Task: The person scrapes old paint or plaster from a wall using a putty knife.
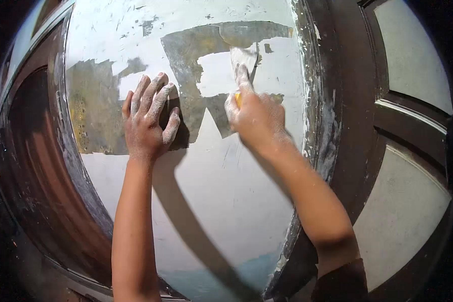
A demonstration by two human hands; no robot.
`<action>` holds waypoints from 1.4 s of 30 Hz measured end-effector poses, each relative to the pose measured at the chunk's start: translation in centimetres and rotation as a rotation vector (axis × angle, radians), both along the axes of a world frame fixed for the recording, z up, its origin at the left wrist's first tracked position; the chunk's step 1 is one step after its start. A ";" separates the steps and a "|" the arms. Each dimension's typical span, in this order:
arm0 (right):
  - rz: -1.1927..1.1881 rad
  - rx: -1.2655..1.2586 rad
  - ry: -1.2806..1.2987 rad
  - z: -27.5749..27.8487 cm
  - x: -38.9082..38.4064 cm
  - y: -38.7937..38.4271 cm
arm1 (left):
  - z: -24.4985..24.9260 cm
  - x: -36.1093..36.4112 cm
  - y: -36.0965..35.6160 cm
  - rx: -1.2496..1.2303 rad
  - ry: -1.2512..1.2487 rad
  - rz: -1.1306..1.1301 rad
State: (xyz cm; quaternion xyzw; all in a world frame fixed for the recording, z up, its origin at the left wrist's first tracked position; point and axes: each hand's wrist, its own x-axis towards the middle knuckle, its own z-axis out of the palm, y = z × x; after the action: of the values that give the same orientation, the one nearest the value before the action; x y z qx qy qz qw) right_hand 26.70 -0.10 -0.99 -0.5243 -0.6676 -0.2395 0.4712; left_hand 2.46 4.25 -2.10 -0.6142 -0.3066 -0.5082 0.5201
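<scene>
My right hand (259, 118) grips a putty knife (244, 54) by its yellow handle, the index finger stretched along the blade. The whitish blade points upward against the wall (221, 191), at the edge of a patch where the pale paint is off. My left hand (148, 121) is raised at the wall to the left, fingers spread and holding nothing; whether the whole palm touches cannot be made out. White dust coats both hands. Around them, a grey-brown bare surface (98, 105) shows between ragged pieces of white paint.
A dark wooden door or frame (30, 151) stands on the left. To the right is a dark frame with pale panels (407, 211), its near edge (307, 100) flecked with white. Bluish paint (216, 279) shows low on the wall.
</scene>
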 end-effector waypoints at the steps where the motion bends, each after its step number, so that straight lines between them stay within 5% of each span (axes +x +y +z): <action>1: -0.028 0.021 -0.029 -1.4 -0.7 0.3 | 0.0 0.0 0.0 -0.002 0.000 0.004; 4: 0.067 -0.254 -0.088 -3.5 -2.0 -1.5 | 0.0 0.0 -0.1 -0.002 0.000 0.015; 8: 0.061 0.060 0.062 -0.7 -0.4 0.0 | 0.2 -0.3 0.1 -0.010 0.005 0.018; 16: 0.031 -0.101 -0.082 -3.8 -0.8 -0.8 | 0.1 -0.3 -0.2 -0.028 0.010 -0.006; 20: 0.071 0.078 0.169 -0.9 0.5 0.7 | 0.0 -0.2 -0.3 -0.037 0.011 -0.001; 24: 0.173 -0.158 0.072 -5.6 -1.9 -0.6 | -0.1 -0.1 -0.4 -0.049 -0.013 -0.039; 27: 0.089 0.075 0.101 -3.2 -0.8 0.2 | 0.1 -0.6 0.3 -0.029 0.004 -0.046; 31: 0.220 -0.026 0.264 -2.6 -1.0 -0.1 | -0.1 -0.3 0.3 -0.029 -0.012 -0.069; 32: 0.007 0.008 0.081 -4.5 -2.0 -0.5 | -0.2 -0.3 0.3 -0.033 -0.016 -0.090; 34: 0.033 -0.168 0.031 -5.4 -2.7 -1.3 | -0.3 -0.4 0.3 -0.036 -0.020 -0.084; 38: 0.126 -0.038 0.198 -0.8 -1.0 -0.3 | -0.2 -0.3 0.3 -0.033 -0.021 -0.069; 42: 0.078 0.020 0.071 -5.2 -2.7 -0.8 | -0.3 -0.4 0.5 -0.021 -0.018 -0.097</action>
State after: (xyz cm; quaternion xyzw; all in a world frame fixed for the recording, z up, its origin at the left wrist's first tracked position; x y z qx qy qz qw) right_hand 23.95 -0.86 -6.24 -0.5012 -0.6680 -0.2089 0.5089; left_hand 2.02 4.74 -2.37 -0.6292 -0.2866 -0.5350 0.4855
